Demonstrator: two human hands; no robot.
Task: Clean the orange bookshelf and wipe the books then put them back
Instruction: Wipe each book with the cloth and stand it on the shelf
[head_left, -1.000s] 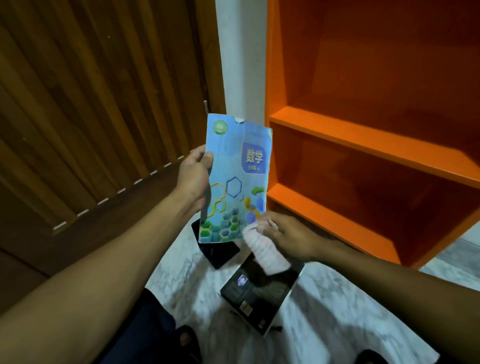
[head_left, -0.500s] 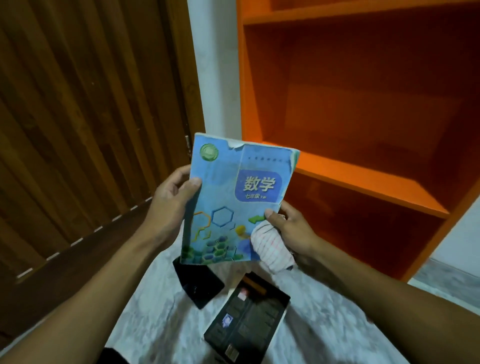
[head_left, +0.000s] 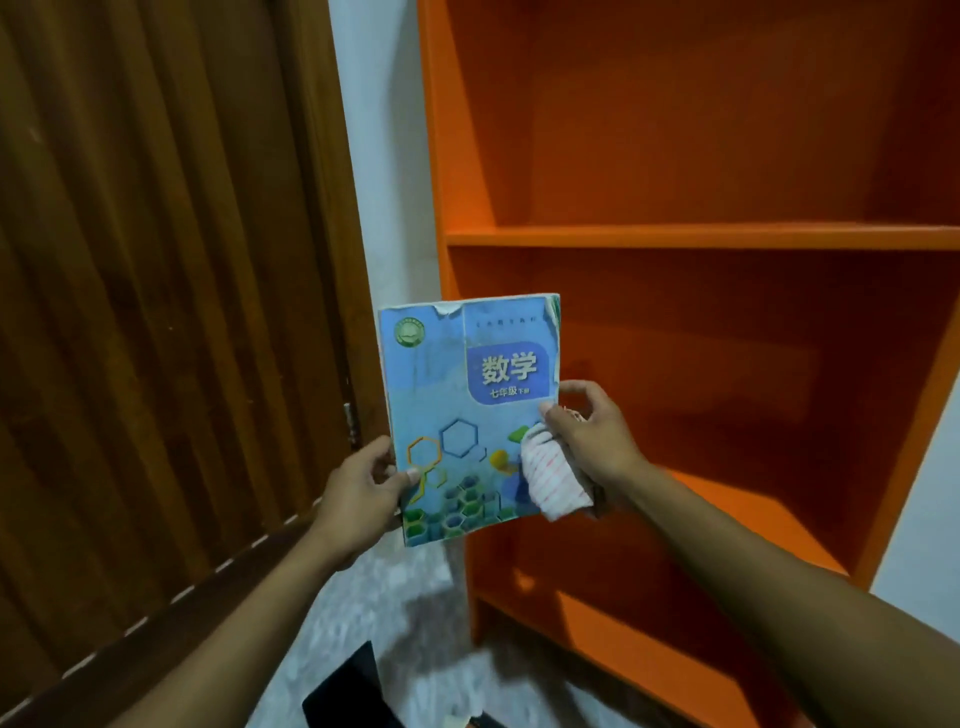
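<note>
- My left hand (head_left: 358, 493) still pinches the blue book (head_left: 467, 410) by its lower left edge, raised higher than before.
- My right hand (head_left: 592, 436) pinches its right edge, the striped cloth (head_left: 553, 480) bunched under my fingers.
- The orange bookshelf (head_left: 675, 236) now stands directly behind the book.

Book (head_left: 470, 415) showing light blue cover, darker blue title patch, green round logo, blue/orange/green hexagon pattern. Cloth (head_left: 556, 475) showing white with thin red stripes. Bookshelf (head_left: 701, 236) showing solid orange. Door (head_left: 156, 312) showing dark brown wood slats. Floor (head_left: 363, 613) showing grey-white marbling, black object (head_left: 348, 696) lying on it.
</note>
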